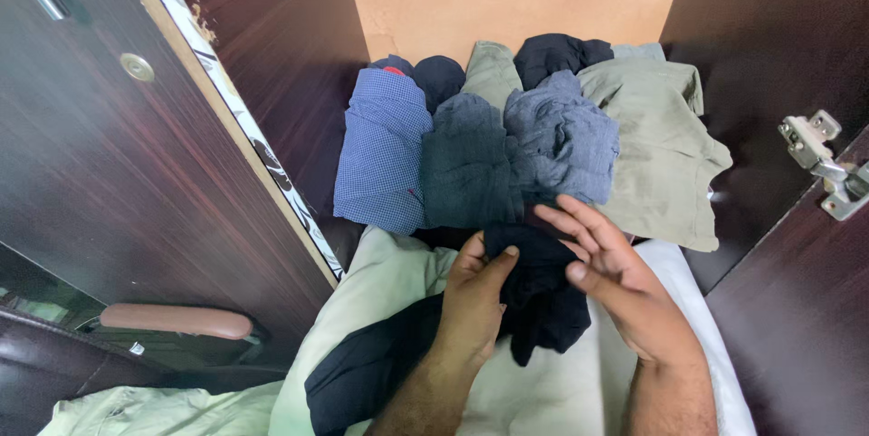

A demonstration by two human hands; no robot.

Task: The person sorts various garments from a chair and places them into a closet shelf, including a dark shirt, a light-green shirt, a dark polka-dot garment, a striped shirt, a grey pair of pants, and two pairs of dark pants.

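Down low, both hands work a dark navy garment (543, 296) bunched on pale green cloth (398, 277) at the cupboard shelf's front edge. The left hand (472, 296) pinches its folded edge, thumb on top, fingers tucked under and hidden. The right hand (615, 282) rests open against it, fingers (579, 223) spread apart. Behind lie a blue checked shirt (385, 151), grey denim pieces (516, 155) and an olive shirt (665, 151); deeper items are hard to identify.
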